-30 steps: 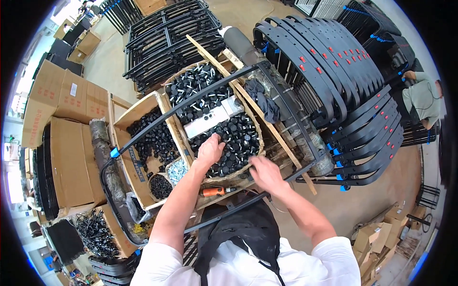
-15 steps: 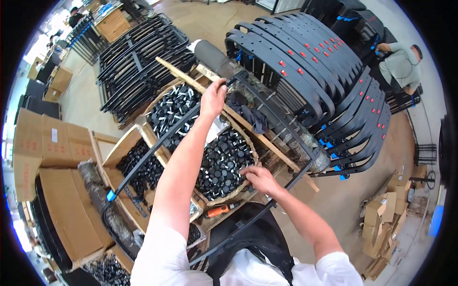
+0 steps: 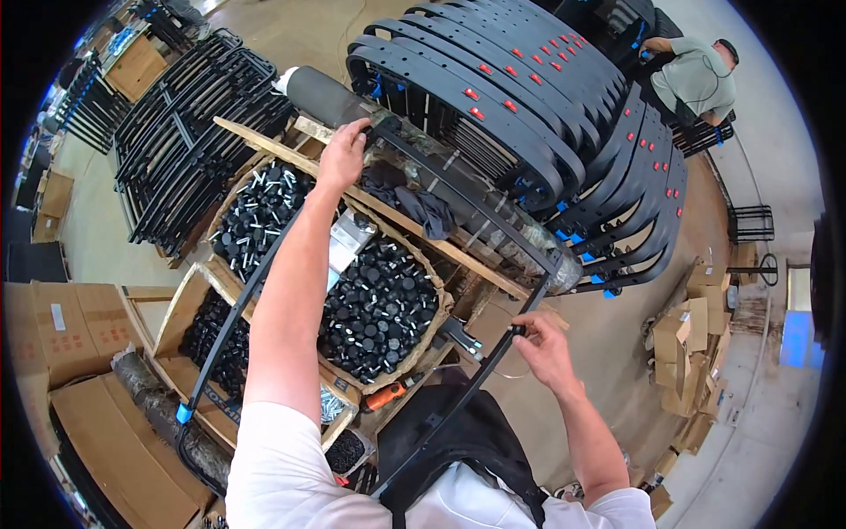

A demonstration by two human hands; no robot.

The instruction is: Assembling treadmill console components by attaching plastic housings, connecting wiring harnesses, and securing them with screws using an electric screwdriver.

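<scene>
The rectangular black metal-tube frame [image 3: 476, 381] lies over a brown cardboard box [image 3: 388, 384] of round black studded feet [image 3: 374, 309], presumably for easy reach; the left hand [image 3: 342, 160] bends its fingers at the far corner (I cannot tell whether they grip), while the right hand [image 3: 544, 350] pinches a small dark piece [image 3: 518, 330] at the near bar
</scene>
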